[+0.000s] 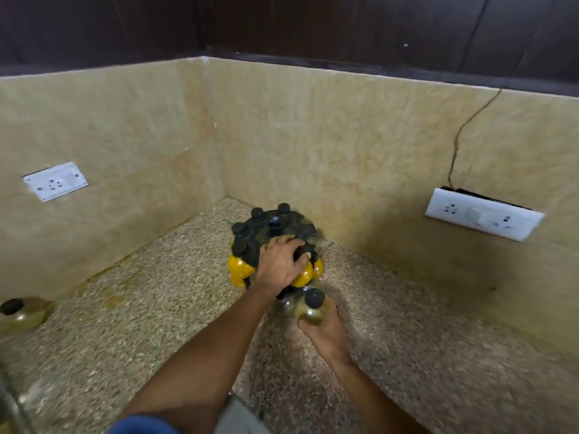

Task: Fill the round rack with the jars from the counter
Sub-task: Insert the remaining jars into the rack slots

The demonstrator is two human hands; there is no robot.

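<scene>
The round rack (273, 236) is being held at its near edge by the left hand (280, 263), which is reaching out from a long straight arm. The fingers (299, 260) are being curled over a black lid at the rack's rim. A jar (311, 308) with a black lid is being gripped from below by the right hand (326, 332), just in front of the rack's foot and tipped a little toward it. The jar is looking clear, with greenish stuff inside.

The rack is black and round and is standing in the back corner of the speckled counter (423, 355). Black lids are being shown around its top, and yellow jars (239, 269) are hanging under it.

Another jar (23, 313) is being left far to the left, beside the wall. A white socket plate (55, 181) is being seen on the left wall and a switch plate (484, 213) on the right wall.
</scene>
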